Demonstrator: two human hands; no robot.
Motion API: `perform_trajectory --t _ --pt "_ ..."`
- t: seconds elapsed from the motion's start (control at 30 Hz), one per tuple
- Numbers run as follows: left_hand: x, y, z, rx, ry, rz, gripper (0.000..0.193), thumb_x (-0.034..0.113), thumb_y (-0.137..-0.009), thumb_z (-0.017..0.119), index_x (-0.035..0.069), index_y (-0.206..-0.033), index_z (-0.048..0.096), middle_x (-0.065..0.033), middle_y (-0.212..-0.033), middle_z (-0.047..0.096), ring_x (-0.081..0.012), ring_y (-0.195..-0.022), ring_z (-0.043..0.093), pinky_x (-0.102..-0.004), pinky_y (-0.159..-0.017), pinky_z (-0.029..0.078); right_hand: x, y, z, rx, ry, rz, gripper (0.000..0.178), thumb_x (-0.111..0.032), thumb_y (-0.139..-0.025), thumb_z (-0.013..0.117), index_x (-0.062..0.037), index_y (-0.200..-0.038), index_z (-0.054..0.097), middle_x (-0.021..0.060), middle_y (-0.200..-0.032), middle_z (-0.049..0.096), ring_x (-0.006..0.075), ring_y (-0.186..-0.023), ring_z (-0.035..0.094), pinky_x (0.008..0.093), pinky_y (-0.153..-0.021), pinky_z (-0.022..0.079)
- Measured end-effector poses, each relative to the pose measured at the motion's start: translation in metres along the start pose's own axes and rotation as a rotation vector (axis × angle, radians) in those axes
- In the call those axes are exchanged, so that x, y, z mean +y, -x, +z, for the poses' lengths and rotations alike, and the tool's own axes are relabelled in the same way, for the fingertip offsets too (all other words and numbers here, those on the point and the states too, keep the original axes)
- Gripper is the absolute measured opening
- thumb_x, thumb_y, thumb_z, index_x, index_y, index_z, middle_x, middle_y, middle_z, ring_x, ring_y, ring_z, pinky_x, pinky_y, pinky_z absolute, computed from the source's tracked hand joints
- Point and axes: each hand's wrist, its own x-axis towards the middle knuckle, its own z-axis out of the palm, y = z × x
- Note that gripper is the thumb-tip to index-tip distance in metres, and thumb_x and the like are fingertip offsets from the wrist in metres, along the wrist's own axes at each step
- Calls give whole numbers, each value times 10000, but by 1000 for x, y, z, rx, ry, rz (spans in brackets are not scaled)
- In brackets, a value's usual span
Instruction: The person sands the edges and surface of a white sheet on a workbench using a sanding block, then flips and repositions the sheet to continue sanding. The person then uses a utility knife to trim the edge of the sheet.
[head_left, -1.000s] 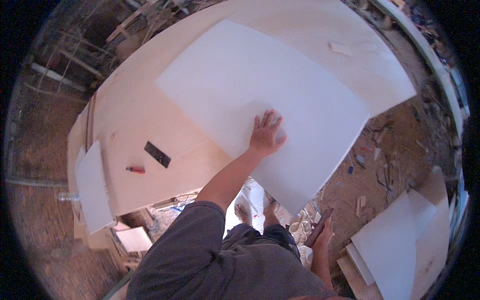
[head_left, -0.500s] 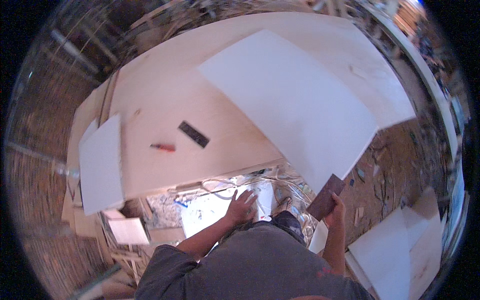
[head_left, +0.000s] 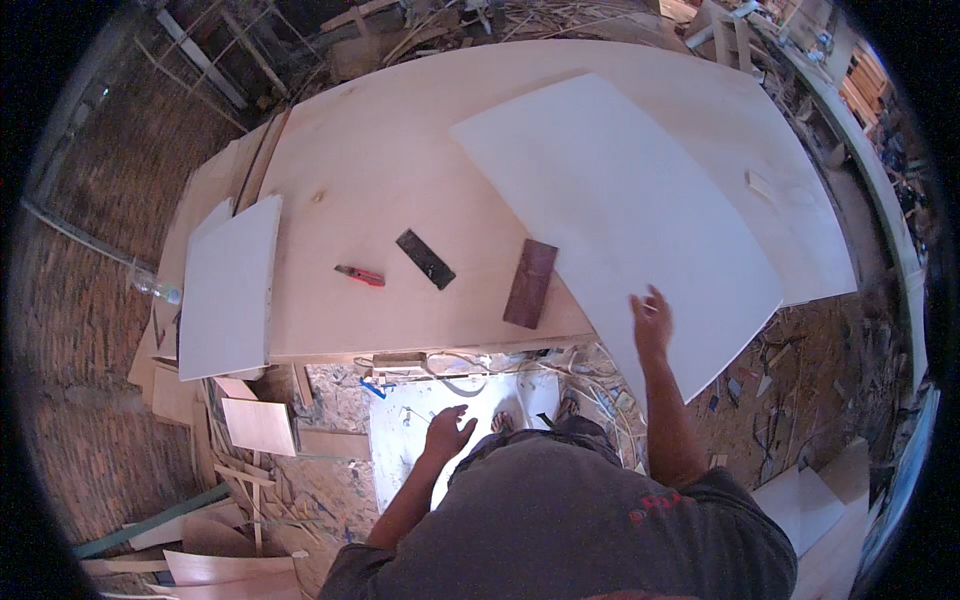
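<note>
Over the near part of a large white panel (head_left: 620, 210) is my right hand (head_left: 652, 325), its fingers apart and slightly curled, with nothing I can make out in them. A reddish-brown rectangular block (head_left: 530, 284) lies on the pale plywood sheet (head_left: 380, 150), against the panel's left edge. Left of it are a black rectangular block (head_left: 426, 259) and a red utility knife (head_left: 360, 275). My left hand (head_left: 450, 434) hangs in front of the table edge, fingers spread and holding nothing, above a bright white board (head_left: 400, 440) on the floor.
A smaller white panel (head_left: 230, 290) overhangs the table's left end, with a plastic bottle (head_left: 155, 287) beside it. Cables (head_left: 600, 385) and wood scraps litter the floor. More boards (head_left: 800, 510) lean at the lower right. A small offcut (head_left: 757, 184) rests on the plywood at right.
The reddish-brown block has left my right hand and now lies on the plywood. That hand has moved forward over the white panel. My left hand has drawn slightly left and back.
</note>
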Motion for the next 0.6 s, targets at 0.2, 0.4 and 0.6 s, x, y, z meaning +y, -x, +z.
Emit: perform_trajectory --t 0.2,0.4,0.6 --pt "69 -14 23 12 120 47 458 311 -904 760 -19 -1216 703 -186 -1065 754 -267 -911 759 -380 -832 602 141 28 -110 540 183 396 764 -466 -879 801 -110 -1487 506 158 -1125 650 365 -1171 588 553 -964 502" --pt "161 -76 31 6 181 177 367 201 -940 745 -49 -1206 702 -173 -1007 764 -205 -835 746 -333 -789 602 222 76 -113 -75 -1107 1143 718 -414 -916 783 6 -1433 515 165 -1207 685 335 -1130 652 497 -961 530" --pt "160 -165 23 -47 755 -100 324 245 -1000 692 -64 -1100 687 -115 -926 704 -229 -857 720 -333 -790 600 128 82 -126 -53 -1140 843 609 -308 -870 831 42 -1318 613 181 -1252 689 310 -1153 668 449 -980 537"
